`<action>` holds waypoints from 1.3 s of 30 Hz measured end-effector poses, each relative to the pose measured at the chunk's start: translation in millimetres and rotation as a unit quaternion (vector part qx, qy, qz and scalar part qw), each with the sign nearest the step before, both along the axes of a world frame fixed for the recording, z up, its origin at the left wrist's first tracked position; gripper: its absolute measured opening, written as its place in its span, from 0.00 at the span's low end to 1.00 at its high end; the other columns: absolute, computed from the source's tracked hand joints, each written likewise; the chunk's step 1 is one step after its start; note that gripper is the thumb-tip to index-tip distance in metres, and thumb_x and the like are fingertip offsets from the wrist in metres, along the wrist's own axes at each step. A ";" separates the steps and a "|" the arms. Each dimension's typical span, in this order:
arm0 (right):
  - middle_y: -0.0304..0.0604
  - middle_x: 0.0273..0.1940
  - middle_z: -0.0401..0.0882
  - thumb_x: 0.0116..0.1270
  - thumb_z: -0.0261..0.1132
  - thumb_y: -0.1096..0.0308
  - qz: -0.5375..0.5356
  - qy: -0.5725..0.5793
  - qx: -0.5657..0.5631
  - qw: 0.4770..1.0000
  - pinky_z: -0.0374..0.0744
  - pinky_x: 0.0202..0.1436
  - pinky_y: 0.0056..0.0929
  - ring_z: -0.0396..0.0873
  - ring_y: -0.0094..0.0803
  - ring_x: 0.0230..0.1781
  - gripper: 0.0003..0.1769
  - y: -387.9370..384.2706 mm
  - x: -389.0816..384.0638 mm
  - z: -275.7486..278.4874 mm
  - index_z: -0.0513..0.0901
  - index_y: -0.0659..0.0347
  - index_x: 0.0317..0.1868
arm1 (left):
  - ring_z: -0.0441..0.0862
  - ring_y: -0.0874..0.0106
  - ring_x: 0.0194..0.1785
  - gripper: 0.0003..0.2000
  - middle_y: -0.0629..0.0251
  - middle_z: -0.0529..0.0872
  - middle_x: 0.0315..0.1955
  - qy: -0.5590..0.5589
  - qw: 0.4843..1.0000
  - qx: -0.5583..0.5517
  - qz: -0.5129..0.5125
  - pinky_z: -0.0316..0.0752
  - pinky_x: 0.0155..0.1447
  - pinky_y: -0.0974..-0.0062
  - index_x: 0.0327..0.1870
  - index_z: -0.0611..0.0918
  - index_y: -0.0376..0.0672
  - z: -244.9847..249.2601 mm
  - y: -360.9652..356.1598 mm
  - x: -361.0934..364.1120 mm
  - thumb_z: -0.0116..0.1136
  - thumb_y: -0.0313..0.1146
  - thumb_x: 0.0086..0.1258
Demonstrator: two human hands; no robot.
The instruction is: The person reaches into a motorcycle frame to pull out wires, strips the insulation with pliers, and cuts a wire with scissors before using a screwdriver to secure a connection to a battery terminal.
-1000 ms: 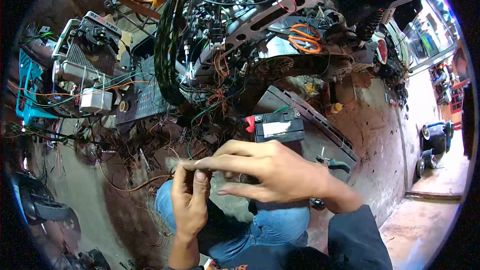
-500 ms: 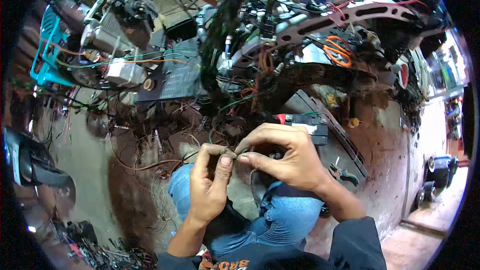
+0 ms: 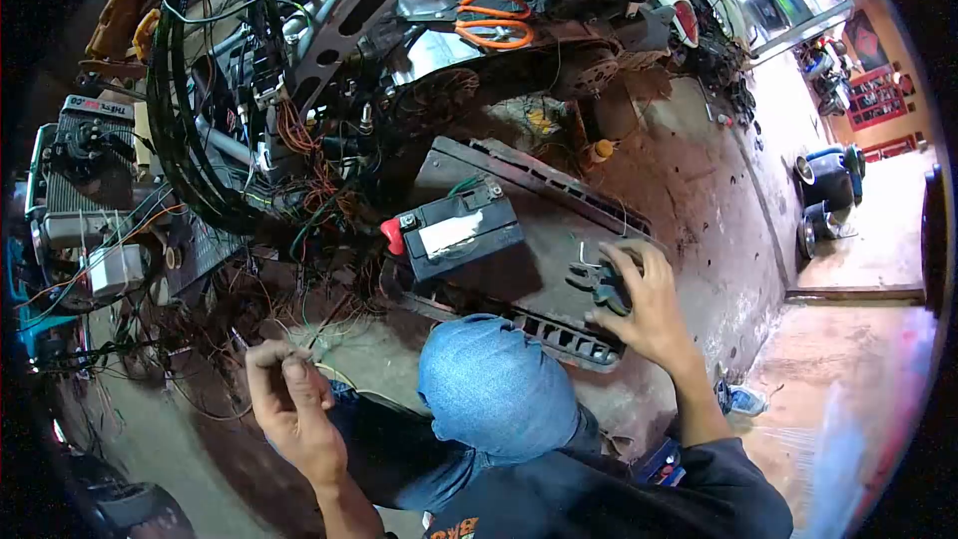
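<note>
On the left, above the floor, my left hand [image 3: 294,409] is pinched closed on a thin wire, most of it hidden by the fingers. A pale wire [image 3: 336,373] curves just beside that hand. My right hand [image 3: 644,307] is at the pliers [image 3: 599,284], thumb and fingers apart around them; a firm grip does not show. The pliers lie on a grey panel [image 3: 544,235] with slotted edges. Left of them on the same panel sits a black battery [image 3: 459,230] with a white label and a red terminal cover [image 3: 394,236].
A vehicle frame [image 3: 349,15] with hanging dark cables [image 3: 180,140] and tangled wires [image 3: 319,205] stands ahead. An orange cable loop [image 3: 496,35] hangs on it. Denim-covered knee [image 3: 489,379] is close below the panel. A radiator [image 3: 95,160] stands at left, a doorway at right.
My hands have come apart; they were pinching together over my lap. The right has moved right to the pliers, and the left stays pinched. The view has swung to the right.
</note>
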State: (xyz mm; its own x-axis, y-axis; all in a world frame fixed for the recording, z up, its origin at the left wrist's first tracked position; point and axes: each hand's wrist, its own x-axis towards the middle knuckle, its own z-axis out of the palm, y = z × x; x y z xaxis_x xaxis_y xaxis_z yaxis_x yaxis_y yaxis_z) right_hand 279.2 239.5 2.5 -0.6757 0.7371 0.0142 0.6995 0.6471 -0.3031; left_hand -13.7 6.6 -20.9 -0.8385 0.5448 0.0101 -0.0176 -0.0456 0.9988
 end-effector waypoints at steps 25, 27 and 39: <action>0.54 0.55 0.81 0.62 0.68 0.77 0.270 0.214 -0.233 0.909 0.75 0.66 0.39 0.80 0.47 0.53 0.46 -57.6 -171.5 74.7 0.62 0.64 0.82 | 0.60 0.89 0.22 0.11 0.78 0.71 0.27 -0.046 0.992 0.087 0.079 0.54 0.24 0.87 0.45 0.68 0.46 17.0 0.2 13.8 0.60 0.34 0.82; 0.56 0.55 0.78 0.61 0.68 0.77 0.355 0.152 -0.215 0.897 0.74 0.67 0.41 0.76 0.52 0.58 0.48 -67.0 -197.4 80.6 0.61 0.64 0.82 | 0.61 0.88 0.21 0.10 0.78 0.70 0.24 -0.025 0.985 0.121 0.122 0.54 0.24 0.87 0.44 0.68 0.46 13.8 -6.1 12.0 0.58 0.35 0.83; 0.53 0.50 0.77 0.76 0.68 0.63 0.388 0.147 -0.420 0.807 0.78 0.57 0.39 0.81 0.43 0.49 0.35 -78.6 -226.4 44.5 0.68 0.63 0.78 | 0.68 0.90 0.33 0.11 0.76 0.73 0.36 -0.049 0.977 0.143 0.150 0.65 0.34 0.89 0.46 0.72 0.43 21.0 -15.7 5.5 0.64 0.34 0.80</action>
State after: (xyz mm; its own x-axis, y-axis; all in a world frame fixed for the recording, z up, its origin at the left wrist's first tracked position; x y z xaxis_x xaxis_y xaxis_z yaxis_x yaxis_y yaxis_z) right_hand 52.8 160.9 47.0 -0.9969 -0.0736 -0.0266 0.0004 0.3354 -0.9421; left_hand -8.2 -9.1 0.1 -0.9648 0.2603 0.0370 -0.0561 -0.3413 0.9383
